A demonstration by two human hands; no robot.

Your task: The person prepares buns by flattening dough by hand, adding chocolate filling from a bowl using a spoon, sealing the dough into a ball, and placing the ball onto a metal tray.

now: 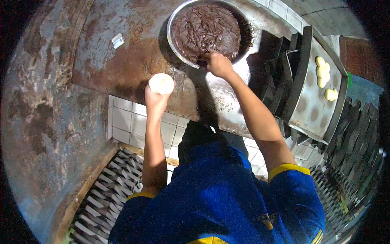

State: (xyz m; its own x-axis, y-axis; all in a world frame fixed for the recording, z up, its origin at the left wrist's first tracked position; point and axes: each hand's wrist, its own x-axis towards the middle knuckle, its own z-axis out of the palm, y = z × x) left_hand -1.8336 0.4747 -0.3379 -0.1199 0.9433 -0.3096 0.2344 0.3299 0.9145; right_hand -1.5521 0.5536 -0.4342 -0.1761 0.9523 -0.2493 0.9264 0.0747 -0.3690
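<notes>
A flat, round piece of pale dough (161, 84) rests in my left hand (156, 102), which is curled beneath it just over the table's front edge. My right hand (219, 65) reaches over the near rim of a large round metal bowl (169, 37). Thick, dark brown chocolate-like filling (206, 29) fills most of the bowl, its surface ridged. The right fingers are drawn together at the filling, with dark stuff at their tips. Whatever they grip is hidden by the hand and the shadow.
Bowl and hands are over a worn, stained table (134, 53). A small white packet (117, 40) lies on its left part. At the right, a metal tray (310, 95) carrying shaped pale dough pieces (323, 72) sits atop stacked trays. A stained wall (40, 110) rises at the left.
</notes>
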